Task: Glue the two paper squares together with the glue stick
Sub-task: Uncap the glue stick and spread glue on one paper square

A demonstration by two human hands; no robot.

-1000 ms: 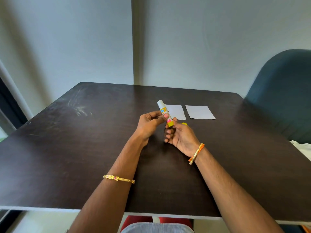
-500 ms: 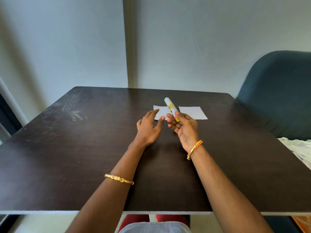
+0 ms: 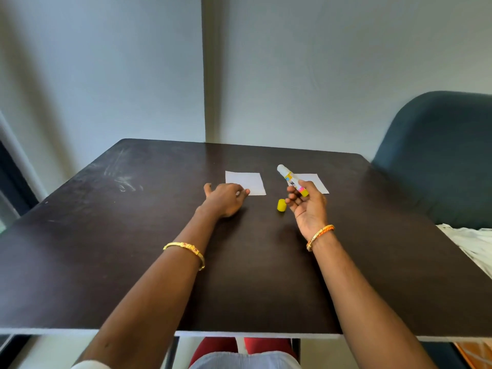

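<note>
Dark and bare, the counter [image 3: 133, 262] carried two paper squares, the left hand [image 3: 226, 198] resting loosely curled and empty on the nearer square [image 3: 246, 182] seemingly to steady it, the right hand [image 3: 306, 206] gripping the uncapped glue stick [image 3: 291, 181] beside it, cap [image 3: 281, 205] parked close below.

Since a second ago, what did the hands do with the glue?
The left hand let go of the glue stick and moved left, down onto the table at the left paper square. The right hand took the stick alone and carried it right, in front of the right paper square. The yellow cap stayed put, as did both squares.
</note>
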